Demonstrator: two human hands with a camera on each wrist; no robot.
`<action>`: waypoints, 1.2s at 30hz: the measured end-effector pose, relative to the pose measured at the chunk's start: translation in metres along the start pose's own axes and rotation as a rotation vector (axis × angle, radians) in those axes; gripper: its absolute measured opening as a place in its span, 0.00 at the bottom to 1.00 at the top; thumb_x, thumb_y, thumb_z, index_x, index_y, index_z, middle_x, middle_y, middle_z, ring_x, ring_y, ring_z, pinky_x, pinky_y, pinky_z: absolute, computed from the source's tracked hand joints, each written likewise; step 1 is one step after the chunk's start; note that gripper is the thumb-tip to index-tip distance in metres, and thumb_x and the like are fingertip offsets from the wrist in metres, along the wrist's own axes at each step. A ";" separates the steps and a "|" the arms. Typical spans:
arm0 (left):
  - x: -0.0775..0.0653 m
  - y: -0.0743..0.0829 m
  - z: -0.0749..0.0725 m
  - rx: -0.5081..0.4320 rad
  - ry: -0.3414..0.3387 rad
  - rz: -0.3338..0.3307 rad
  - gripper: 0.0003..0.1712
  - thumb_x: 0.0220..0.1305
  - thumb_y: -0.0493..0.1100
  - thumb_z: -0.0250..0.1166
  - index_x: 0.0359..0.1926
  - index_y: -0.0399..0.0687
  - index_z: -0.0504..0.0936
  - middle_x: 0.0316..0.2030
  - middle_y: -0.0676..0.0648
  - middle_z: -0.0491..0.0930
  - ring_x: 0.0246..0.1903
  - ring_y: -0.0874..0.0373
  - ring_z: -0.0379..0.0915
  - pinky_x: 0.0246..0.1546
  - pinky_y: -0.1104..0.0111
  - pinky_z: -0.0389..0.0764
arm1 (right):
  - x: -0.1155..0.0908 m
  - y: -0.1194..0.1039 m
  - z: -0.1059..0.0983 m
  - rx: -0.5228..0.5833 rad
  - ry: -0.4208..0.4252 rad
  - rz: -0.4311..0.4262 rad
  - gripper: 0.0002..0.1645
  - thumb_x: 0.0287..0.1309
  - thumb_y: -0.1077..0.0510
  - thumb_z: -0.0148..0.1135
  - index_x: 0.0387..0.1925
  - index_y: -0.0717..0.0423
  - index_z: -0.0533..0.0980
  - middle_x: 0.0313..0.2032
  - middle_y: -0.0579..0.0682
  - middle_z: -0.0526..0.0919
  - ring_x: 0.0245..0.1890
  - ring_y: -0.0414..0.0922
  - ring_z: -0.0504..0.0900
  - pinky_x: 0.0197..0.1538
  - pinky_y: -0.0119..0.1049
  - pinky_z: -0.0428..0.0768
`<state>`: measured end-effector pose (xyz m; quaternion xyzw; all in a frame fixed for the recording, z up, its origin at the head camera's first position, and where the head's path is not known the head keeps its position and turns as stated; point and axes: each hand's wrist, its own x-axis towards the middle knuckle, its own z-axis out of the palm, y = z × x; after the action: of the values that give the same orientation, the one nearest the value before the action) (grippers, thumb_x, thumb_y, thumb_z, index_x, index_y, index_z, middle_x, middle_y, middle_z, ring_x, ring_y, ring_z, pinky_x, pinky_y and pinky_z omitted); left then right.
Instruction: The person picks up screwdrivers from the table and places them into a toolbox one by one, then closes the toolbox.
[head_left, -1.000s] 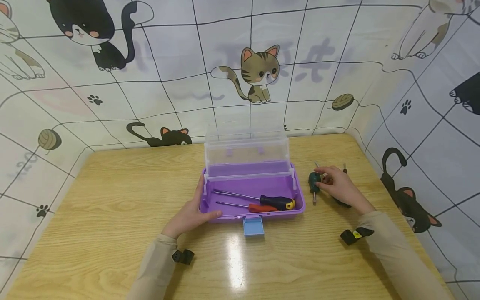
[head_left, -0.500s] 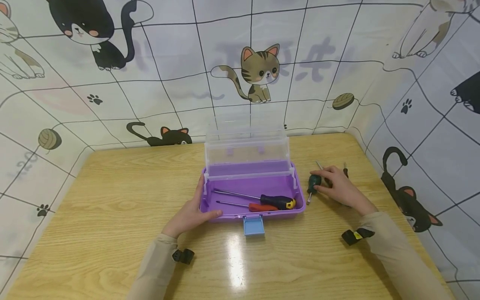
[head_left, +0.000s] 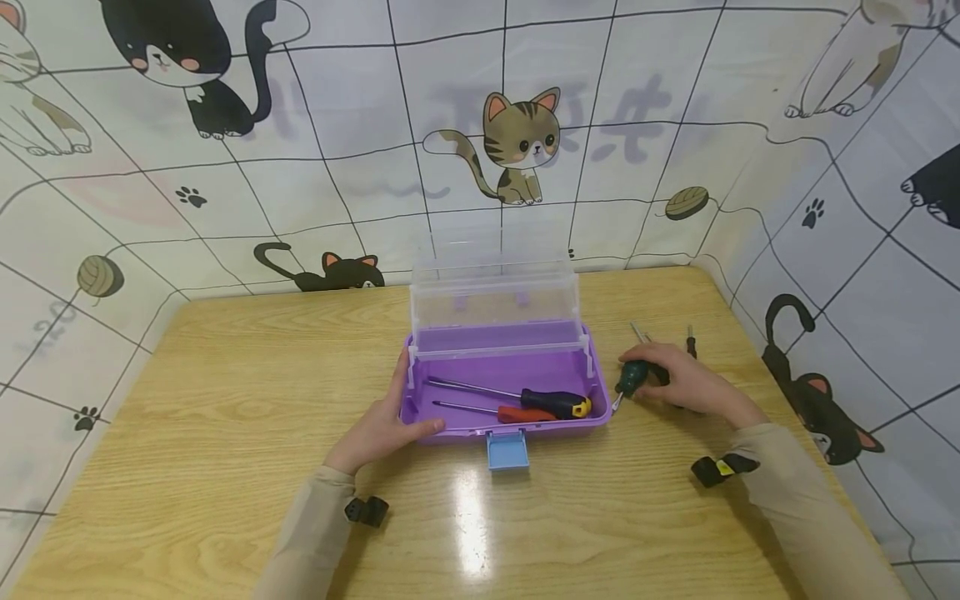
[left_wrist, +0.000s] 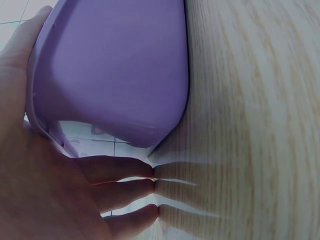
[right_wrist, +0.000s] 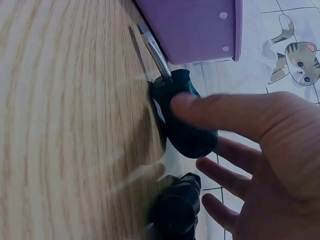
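Observation:
A purple toolbox [head_left: 487,368] stands on the table, its transparent lid [head_left: 495,304] raised. My left hand [head_left: 386,429] grips its left end, thumb over the rim and the other fingertips reaching down to the table in the left wrist view. To the right of the box, my right hand [head_left: 690,383] pinches a stubby dark green screwdriver [right_wrist: 187,122] by the handle, thumb on the near side. Its short metal blade points toward the box. Inside the box lie a black-and-yellow screwdriver [head_left: 551,404] and a red-handled screwdriver [head_left: 525,415].
Beside my right hand are a thin metal shaft [head_left: 637,331] and a small dark screwdriver [head_left: 691,343], both partly hidden by the hand. A dark handle [right_wrist: 175,215] shows below it in the right wrist view. The blue latch [head_left: 507,452] hangs down in front.
The stubby screwdriver has tilted, its blade swinging left toward the box. My right hand has shifted slightly toward me with its hold on the handle. The left hand has not moved.

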<state>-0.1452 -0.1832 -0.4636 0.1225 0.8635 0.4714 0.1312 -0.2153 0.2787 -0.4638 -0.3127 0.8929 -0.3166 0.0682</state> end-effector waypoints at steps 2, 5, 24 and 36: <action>0.000 0.000 0.000 0.003 -0.001 -0.006 0.69 0.55 0.54 0.72 0.75 0.60 0.24 0.73 0.34 0.43 0.67 0.32 0.51 0.64 0.42 0.54 | 0.000 0.001 0.001 -0.006 0.001 -0.039 0.30 0.48 0.73 0.70 0.55 0.66 0.74 0.52 0.60 0.78 0.53 0.61 0.74 0.57 0.62 0.67; 0.000 0.000 0.000 0.008 -0.003 -0.012 0.69 0.55 0.55 0.72 0.75 0.60 0.24 0.73 0.34 0.43 0.66 0.33 0.51 0.64 0.42 0.54 | -0.001 0.002 0.003 -0.033 0.017 -0.079 0.30 0.45 0.77 0.67 0.54 0.66 0.74 0.51 0.60 0.79 0.51 0.60 0.75 0.54 0.61 0.70; -0.001 0.000 0.000 0.024 -0.003 -0.023 0.68 0.56 0.56 0.71 0.75 0.60 0.25 0.71 0.29 0.48 0.64 0.31 0.56 0.63 0.42 0.57 | -0.006 0.000 0.004 -0.167 0.077 -0.002 0.24 0.48 0.71 0.71 0.49 0.57 0.80 0.50 0.60 0.76 0.52 0.63 0.69 0.54 0.63 0.63; -0.001 0.000 0.000 0.016 -0.002 -0.019 0.68 0.55 0.56 0.72 0.75 0.59 0.25 0.72 0.32 0.45 0.65 0.31 0.55 0.64 0.43 0.56 | -0.010 -0.006 -0.005 -0.168 0.220 -0.018 0.28 0.44 0.75 0.71 0.51 0.63 0.78 0.49 0.65 0.75 0.49 0.65 0.74 0.49 0.64 0.73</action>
<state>-0.1441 -0.1835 -0.4638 0.1157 0.8682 0.4632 0.1354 -0.2062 0.2838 -0.4571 -0.2889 0.9155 -0.2737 -0.0595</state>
